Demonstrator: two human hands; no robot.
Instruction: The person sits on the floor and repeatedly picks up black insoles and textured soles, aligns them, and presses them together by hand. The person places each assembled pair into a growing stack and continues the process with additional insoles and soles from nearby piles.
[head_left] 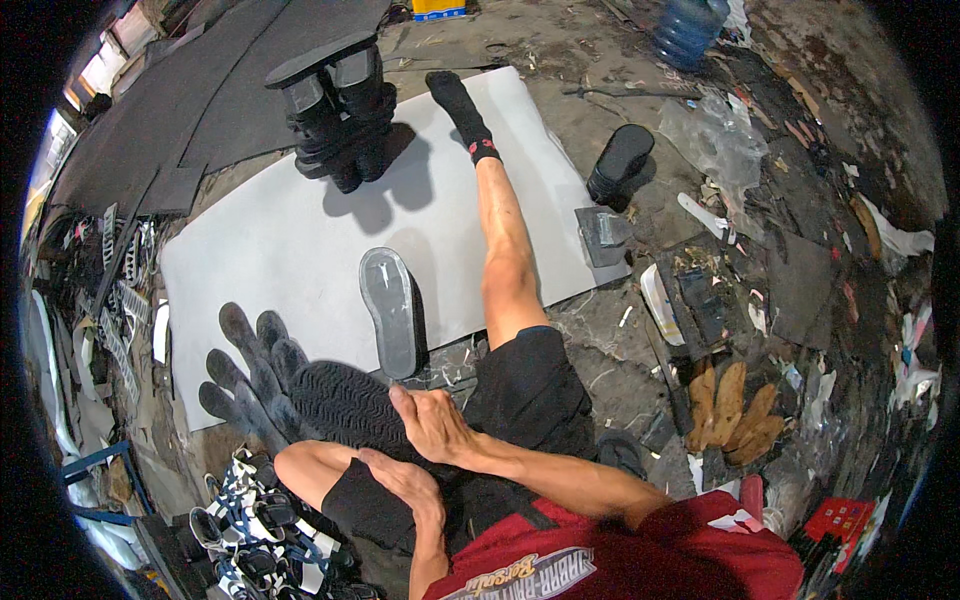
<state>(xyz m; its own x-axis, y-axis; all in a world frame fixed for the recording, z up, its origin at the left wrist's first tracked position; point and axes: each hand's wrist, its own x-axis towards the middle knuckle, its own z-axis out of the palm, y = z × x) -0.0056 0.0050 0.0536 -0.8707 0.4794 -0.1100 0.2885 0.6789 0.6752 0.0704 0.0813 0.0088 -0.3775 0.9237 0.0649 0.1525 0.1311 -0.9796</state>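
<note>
A black shoe sole (345,405) with zigzag tread lies tilted over my lap, tread facing up. My right hand (435,425) is closed on its near end, thumb lying along the edge. Below that, my left hand (402,482) holds the same end from underneath; its fingertips are hidden. Beyond the sole, a grey sole (388,310) rests on the white sheet (270,250), with pale marks on its upper face. Several dark grey soles (240,345) are fanned out left of my hands. A tall stack of black soles (340,115) stands at the sheet's far side.
Black and white straps (265,535) are heaped at the lower left. Right of the sheet are a black sole stack (622,160), a grey block (603,237) and fanned brown pieces (735,410). A blue plastic bottle (690,32) lies far right. Scraps litter the floor.
</note>
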